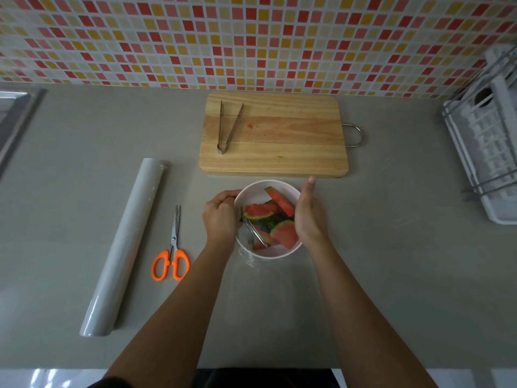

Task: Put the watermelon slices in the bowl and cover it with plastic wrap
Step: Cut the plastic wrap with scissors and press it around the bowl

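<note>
Honestly, you're at the fiddly bit now, so start with the loose plastic wrap bunched at the near side of the white bowl, just below your wrists. It looks slack there, so I'd pull that edge down and press it to the outside wall before anything else.

Your left hand has its fingers curled together and pinched on the bowl's left rim, probably clamping the film there. Your right hand is flat against the right side, fingers straight and held together, thumb tip poking up past the rim. Smooth outward from both, not inward, or you'll get wrinkles.

Between your palms the watermelon slices are already in the bowl, one wedge leaning up near the far rim, close to your right thumb. A shiny streak crosses them; I can't tell if it's a fold in the film.

Left of your left hand sit the orange scissors and the wrap roll. Beyond your fingertips: cutting board with tongs.
</note>
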`<state>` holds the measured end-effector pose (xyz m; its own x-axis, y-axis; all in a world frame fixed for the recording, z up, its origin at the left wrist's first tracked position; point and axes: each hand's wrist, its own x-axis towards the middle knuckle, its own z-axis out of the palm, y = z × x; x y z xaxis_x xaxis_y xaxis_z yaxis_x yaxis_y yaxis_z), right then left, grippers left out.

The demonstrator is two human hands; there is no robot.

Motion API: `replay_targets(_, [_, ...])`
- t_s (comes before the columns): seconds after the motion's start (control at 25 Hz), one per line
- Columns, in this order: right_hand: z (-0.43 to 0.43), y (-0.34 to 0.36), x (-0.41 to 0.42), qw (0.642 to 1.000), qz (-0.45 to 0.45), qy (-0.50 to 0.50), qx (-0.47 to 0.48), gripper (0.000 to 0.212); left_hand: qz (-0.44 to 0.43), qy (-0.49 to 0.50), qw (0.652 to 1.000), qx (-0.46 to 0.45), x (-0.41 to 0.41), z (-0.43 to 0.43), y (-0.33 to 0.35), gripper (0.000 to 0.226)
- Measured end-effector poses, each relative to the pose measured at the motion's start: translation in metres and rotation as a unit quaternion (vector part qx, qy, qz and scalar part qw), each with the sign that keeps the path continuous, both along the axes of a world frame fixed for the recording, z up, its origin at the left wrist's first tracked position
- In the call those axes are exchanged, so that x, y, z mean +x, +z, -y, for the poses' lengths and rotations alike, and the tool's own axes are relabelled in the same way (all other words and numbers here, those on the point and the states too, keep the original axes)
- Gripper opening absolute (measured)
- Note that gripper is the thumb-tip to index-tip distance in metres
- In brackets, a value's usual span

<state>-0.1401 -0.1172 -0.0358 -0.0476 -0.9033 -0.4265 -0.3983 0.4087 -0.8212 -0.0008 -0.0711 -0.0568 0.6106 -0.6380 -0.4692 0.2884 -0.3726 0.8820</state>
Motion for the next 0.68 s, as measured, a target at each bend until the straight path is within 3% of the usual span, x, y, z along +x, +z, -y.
replay_targets(0.08, [-0.001, 0.001, -0.002, 0.996, -0.079, 0.034, -0.015, 0.089, -0.001, 0.0, 1.0, 0.001, 0.001, -0.001, 0.001, 0.041])
replay_targets(0.16, [0.004, -0.004, -0.012, 0.975, -0.183, 0.091, -0.092, 0.095, 0.003, -0.009, 1.0, 0.003, 0.002, -0.002, 0.003, 0.04])
replay_targets(0.2, [0.009, -0.006, -0.016, 0.968, -0.178, 0.12, -0.126, 0.085, 0.008, -0.014, 1.0, 0.004, 0.001, -0.002, 0.003, 0.04])
replay_targets(0.28, [0.019, -0.006, -0.022, 0.975, -0.029, 0.179, -0.129, 0.054, 0.015, -0.015, 1.0, 0.001, 0.0, -0.005, 0.003, 0.04])
replay_targets(0.36, [0.029, -0.01, -0.026, 0.969, 0.155, 0.188, -0.037, 0.043, 0.016, -0.012, 1.0, -0.003, -0.002, -0.007, 0.003, 0.039])
replay_targets(0.4, [0.032, -0.013, -0.026, 0.963, 0.202, 0.178, 0.003, 0.043, 0.017, -0.01, 1.0, -0.006, -0.003, -0.008, 0.002, 0.039])
replay_targets(0.56, [0.034, -0.017, -0.022, 0.956, 0.228, 0.139, 0.118, 0.063, 0.024, 0.001, 1.0, -0.003, -0.005, -0.007, 0.002, 0.044])
replay_targets(0.68, [0.035, -0.014, -0.014, 0.968, 0.168, 0.131, 0.133, 0.084, 0.039, 0.014, 0.999, -0.004, -0.01, -0.008, 0.0, 0.043])
